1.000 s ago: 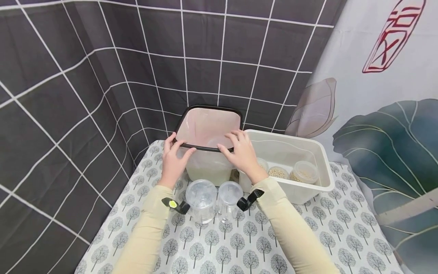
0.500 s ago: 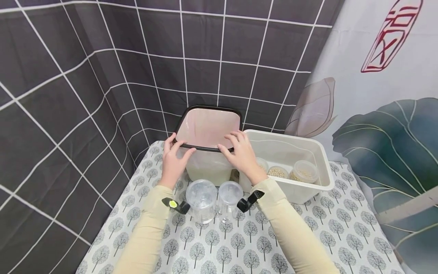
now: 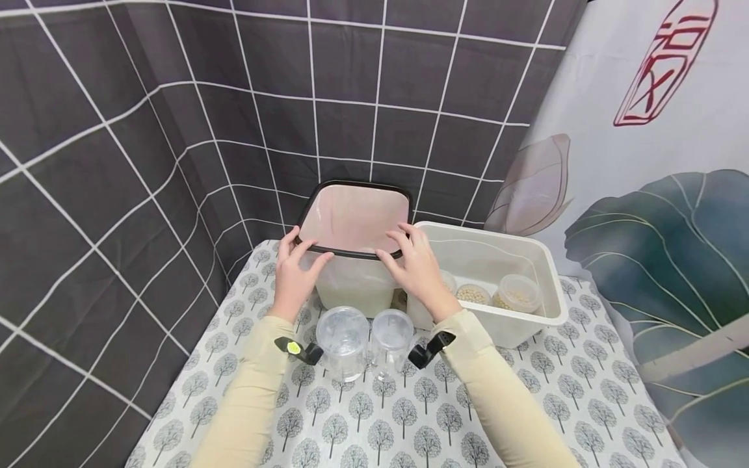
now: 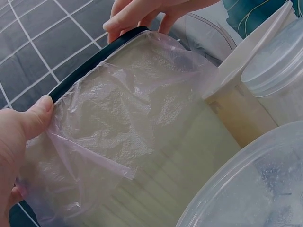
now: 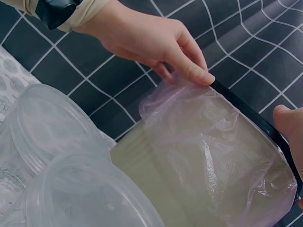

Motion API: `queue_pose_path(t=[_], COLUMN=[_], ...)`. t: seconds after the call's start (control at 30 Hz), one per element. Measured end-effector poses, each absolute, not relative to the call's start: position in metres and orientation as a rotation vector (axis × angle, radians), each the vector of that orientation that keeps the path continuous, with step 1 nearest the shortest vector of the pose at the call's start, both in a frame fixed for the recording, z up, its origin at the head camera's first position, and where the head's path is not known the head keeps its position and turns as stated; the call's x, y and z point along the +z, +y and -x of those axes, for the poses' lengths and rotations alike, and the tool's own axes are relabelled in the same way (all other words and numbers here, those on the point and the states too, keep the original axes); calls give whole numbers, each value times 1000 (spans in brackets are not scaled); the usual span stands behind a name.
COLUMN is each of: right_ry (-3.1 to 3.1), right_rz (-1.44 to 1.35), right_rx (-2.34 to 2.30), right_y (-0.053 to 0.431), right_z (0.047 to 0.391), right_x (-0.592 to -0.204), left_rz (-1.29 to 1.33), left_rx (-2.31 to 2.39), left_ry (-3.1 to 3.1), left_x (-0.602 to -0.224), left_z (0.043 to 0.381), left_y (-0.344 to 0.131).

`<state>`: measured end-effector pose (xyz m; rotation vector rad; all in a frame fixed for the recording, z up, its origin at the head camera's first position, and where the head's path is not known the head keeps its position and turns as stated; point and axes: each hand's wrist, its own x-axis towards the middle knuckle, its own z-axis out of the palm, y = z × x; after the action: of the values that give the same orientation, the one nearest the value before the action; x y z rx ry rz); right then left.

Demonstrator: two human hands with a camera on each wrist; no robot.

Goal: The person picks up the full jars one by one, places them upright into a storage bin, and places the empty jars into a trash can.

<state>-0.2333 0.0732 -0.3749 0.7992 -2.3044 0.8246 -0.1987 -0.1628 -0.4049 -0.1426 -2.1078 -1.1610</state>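
Note:
A pale trash bin [image 3: 354, 286] with a black rim [image 3: 345, 253] stands at the table's back, lined with a thin pinkish plastic bag [image 3: 357, 214]. The bag folds outward over the rim and hangs down the front, as the left wrist view shows. My left hand [image 3: 294, 273] grips the rim at its left front corner, thumb on the front side. At the right front corner, my right hand [image 3: 417, 266] holds the rim and bag edge, its thumb [image 5: 201, 76] lying on the rim. Some fingertips are hidden behind the bag.
Two clear lidded jars, a wider one [image 3: 342, 341] and a narrower one [image 3: 391, 338], stand before the bin between my wrists. Right of the bin is a long white tub [image 3: 526, 322] with several round containers [image 3: 517, 294], some showing beige pellets. A dark grid curtain [image 3: 345, 97] hangs behind.
Both hands stay at the rim with hardly any movement. A pale round patch inside the bin near my right fingers, seen a second ago, no longer shows.

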Motion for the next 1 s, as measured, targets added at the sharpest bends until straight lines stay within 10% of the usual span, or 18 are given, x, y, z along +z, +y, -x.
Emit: queue_pose_path(t=[1.0], right_ry=[-2164], right_rz=[-866], right_rx=[998], right_y=[87], right_z=[196], right_x=[-382], left_rz=[146], left_rx=[-1139], left_ry=[-2098], left_x=[-403], left_z=[198], left_y=[-163])
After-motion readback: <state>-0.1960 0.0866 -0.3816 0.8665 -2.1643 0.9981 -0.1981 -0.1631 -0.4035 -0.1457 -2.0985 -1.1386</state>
